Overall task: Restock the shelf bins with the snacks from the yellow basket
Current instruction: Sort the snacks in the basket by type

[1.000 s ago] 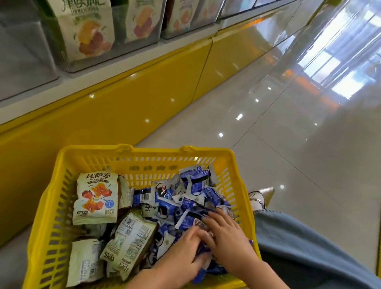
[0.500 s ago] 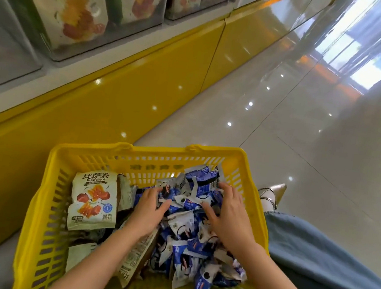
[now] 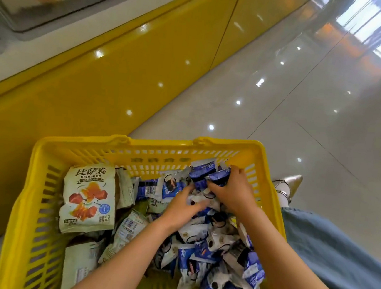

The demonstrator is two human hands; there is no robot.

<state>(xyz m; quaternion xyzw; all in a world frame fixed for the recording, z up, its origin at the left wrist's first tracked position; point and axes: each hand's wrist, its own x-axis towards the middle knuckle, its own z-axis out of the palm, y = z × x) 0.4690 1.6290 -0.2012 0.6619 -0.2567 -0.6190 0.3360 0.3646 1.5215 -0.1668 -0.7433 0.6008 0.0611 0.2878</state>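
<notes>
i see the fingers (image 3: 237, 174) of the right hand (image 3: 233, 189) curled round a clump of small blue packets (image 3: 205, 173) at the far right corner of the yellow basket (image 3: 114, 141). the left hand (image 3: 181, 208) sits in the packet pile just beside it; i cannot tell whether its fingers pinch anything. cream snack bags (image 3: 88, 200) lie in the basket's left half, near the shelf's yellow base (image 3: 121, 77).

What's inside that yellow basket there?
The yellow basket holds small blue-and-white packets heaped on the right, larger cream bags on the left. The right hand grips some packets; the left hand rests on the heap. Anything underneath is hidden.
</notes>
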